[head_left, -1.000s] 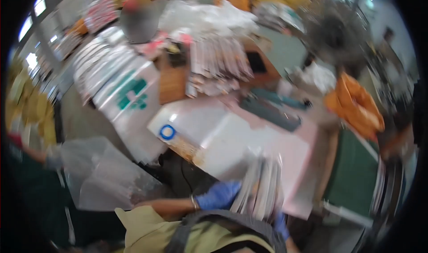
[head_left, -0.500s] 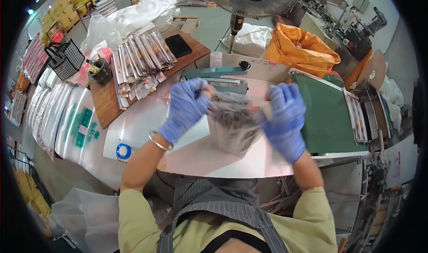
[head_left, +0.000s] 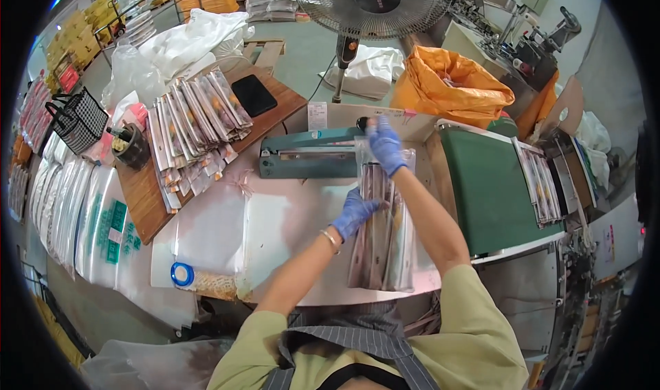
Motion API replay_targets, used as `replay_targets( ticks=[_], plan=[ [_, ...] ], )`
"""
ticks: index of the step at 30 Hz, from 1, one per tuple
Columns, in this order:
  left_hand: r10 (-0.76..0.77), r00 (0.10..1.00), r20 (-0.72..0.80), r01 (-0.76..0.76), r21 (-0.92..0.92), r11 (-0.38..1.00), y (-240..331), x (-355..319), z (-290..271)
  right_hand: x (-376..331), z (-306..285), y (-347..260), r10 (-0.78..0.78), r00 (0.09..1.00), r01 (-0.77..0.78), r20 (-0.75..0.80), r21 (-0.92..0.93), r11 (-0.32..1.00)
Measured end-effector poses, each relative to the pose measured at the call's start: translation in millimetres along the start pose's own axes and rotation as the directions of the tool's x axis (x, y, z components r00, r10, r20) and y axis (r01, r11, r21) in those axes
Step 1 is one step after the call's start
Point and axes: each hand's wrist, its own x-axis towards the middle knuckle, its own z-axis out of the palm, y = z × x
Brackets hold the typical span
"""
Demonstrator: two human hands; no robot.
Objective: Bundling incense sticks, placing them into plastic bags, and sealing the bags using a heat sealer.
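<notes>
- My left hand [head_left: 355,211] in its blue glove grips the side of a clear bag of packets [head_left: 382,232], fingers wrapped around it.
- My right hand [head_left: 385,144] pinches the bag's top edge, just beside the teal heat sealer [head_left: 306,161].
- The bag stands upright over the desk [head_left: 275,218], between my hands.

Both arms stretched forward from the lower edge, sleeves pale yellow-green, forearms bare, hands in blue gloves. Left hand [head_left: 354,212] turned palm inward, fingers curled in a side grip, a thin bangle on the wrist just behind that grip. Right hand [head_left: 385,144] reached farther out, above and beyond the left grip, fingers pinched downward, wrist bent. Right forearm running straight back from its grip toward the body; elbows bent, apart.
</notes>
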Motion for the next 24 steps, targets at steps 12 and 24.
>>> replay_targets(
  ticks=[12, 24],
  plan=[
    [-0.216, 0.917, -0.335, 0.209, -0.059, 0.976, -12.5, -11.5, -178.9, -22.8, 68.7, 17.2, 0.345, 0.878, -0.455, 0.333, 0.806, 0.38],
    [0.268, 0.927, -0.264, 0.043, 0.783, 0.621, 10.6, -205.1, -323.7, -32.1, 81.9, 33.0, 0.276, 0.949, -0.271, 0.152, 0.842, 0.467]
  ],
)
